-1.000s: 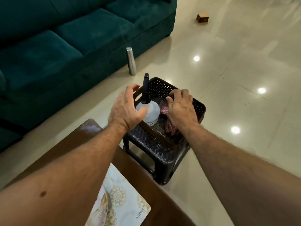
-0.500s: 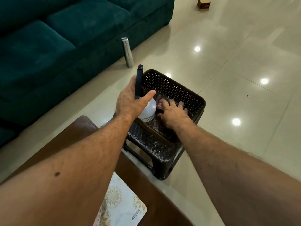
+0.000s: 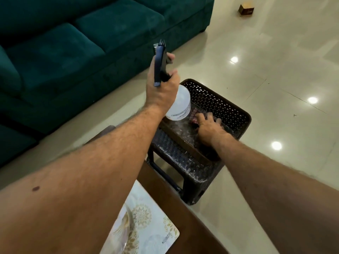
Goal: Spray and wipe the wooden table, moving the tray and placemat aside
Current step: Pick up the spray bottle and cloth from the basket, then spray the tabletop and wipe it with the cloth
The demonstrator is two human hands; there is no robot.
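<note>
My left hand (image 3: 162,88) grips the neck of a clear spray bottle (image 3: 180,105) with a dark trigger head, lifted above the left side of a dark perforated basket (image 3: 220,101). My right hand (image 3: 207,127) reaches down inside the basket, its fingers on a red checked cloth (image 3: 193,118) that is mostly hidden. The basket sits on a dark stool (image 3: 185,171). The wooden table (image 3: 183,208) fills the lower middle, with a pale floral placemat (image 3: 146,228) lying on it, partly under my left forearm.
A teal sofa (image 3: 82,43) runs along the left and back. Glossy tiled floor (image 3: 275,79) spreads to the right, with a small wooden box (image 3: 245,9) far off at the top right.
My left hand has lifted the spray bottle up out of the basket. My right hand has pushed deeper into the basket onto the cloth.
</note>
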